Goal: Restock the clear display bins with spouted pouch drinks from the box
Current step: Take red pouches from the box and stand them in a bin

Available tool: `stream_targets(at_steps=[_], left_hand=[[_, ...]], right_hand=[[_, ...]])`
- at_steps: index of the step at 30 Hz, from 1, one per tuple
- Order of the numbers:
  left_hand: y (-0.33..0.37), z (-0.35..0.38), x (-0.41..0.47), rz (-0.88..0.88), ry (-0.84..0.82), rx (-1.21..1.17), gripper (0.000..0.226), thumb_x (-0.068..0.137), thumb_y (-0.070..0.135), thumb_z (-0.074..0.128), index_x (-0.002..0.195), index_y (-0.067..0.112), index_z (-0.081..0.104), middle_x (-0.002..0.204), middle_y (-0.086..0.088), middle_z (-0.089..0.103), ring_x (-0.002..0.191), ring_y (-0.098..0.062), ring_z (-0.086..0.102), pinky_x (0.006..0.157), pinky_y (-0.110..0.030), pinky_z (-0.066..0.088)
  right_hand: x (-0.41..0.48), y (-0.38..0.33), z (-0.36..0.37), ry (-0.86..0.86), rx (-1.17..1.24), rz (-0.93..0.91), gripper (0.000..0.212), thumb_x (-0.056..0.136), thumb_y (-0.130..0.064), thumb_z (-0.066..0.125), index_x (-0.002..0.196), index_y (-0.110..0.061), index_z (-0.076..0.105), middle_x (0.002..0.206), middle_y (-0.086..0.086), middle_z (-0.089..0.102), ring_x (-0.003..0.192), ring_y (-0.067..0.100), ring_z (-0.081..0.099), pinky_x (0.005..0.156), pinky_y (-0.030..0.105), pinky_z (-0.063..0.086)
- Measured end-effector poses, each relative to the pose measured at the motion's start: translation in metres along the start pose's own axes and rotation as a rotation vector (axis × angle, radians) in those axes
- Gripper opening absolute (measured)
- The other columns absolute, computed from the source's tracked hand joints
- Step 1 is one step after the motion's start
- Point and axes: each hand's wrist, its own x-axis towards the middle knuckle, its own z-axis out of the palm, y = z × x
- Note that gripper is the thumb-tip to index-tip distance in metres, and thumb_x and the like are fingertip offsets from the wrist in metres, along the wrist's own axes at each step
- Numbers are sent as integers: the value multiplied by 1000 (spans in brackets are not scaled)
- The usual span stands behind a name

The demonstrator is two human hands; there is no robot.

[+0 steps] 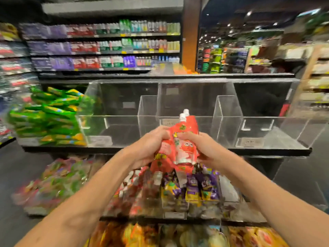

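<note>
A supermarket aisle: at twelve o'clock, far shelves of bottled drinks (106, 47) run across the back wall, with more stocked aisles at two o'clock. Below them a black shelf (267, 147) carries a row of clear display bins (227, 120); green packets (51, 118) are heaped at nine o'clock. At centre, in front of the middle bin, both hands hold a bunch of red spouted pouches (185, 132), white caps up. The left hand (151, 145) curls its fingers round the bunch's left edge, and the right hand (204, 148) grips the right side. Purple pouches (201, 188) fill a lower tier at six o'clock. Motion blur smears the left-hand goods and price labels, and the hands hide how many pouches are in the bunch.
</note>
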Motion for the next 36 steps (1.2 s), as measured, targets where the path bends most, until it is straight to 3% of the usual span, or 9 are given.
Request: stream_targets(at_steps=[3,5,11,14,18,22,26,33,36], left_hand=[[33,-11,29,124,-55,204,21,95,5,52,96,17,69,80,-4,65,65,-15,59,58,-28,45],[58,-20,47,146,19,303,15,92,14,64,105,20,68,90,-5,73,80,-19,66,73,-34,50],[120,-15,96,286,67,695,52,78,5,74,125,21,62,95,-8,69,70,-13,63,63,-26,50],[130,-6,123,388,176,924,46,79,14,70,124,26,63,99,1,68,78,-8,64,71,-23,50],[126,0,158,412,228,953,31,80,21,71,111,27,68,81,3,70,64,-6,65,59,-21,51],[125,-10,185,412,323,1039,32,72,21,76,100,23,62,85,4,65,74,-12,60,62,-25,47],[91,-16,209,216,98,1468,49,51,31,85,91,24,58,79,9,64,77,-18,64,64,-30,52],[50,-20,255,85,-165,2003,58,78,19,79,129,18,51,118,-9,55,110,-32,62,88,-36,51],[45,-16,262,16,-233,2064,57,85,15,76,136,15,50,128,-11,55,115,-32,61,86,-34,49]], right_hand=[[23,-30,-9,38,6,-48,22,86,-17,69,106,-7,69,92,13,73,83,28,67,91,51,51],[33,-56,-16,53,-20,-87,30,86,-21,69,112,-6,67,98,15,70,89,29,64,90,47,53],[70,-111,-43,97,-128,-140,34,84,-27,72,114,-12,67,105,13,75,93,28,71,93,49,56],[89,-115,-63,114,-158,-106,37,84,-29,73,117,-13,67,101,10,76,92,26,73,88,46,58],[113,-110,-88,164,-136,-66,35,83,-29,74,112,-12,66,97,9,77,84,24,74,78,43,61],[131,-105,-104,194,-76,-47,31,82,-30,75,106,-13,66,87,8,76,67,18,72,58,35,61],[143,-100,-109,182,-85,-43,32,83,-27,75,108,-10,63,98,13,76,83,26,75,73,41,62],[161,-88,-98,144,-101,5,38,85,-29,76,113,-10,61,91,9,75,54,12,69,54,28,56],[164,-86,-101,149,-96,7,38,85,-30,75,114,-10,60,94,11,76,60,14,72,55,28,57]])
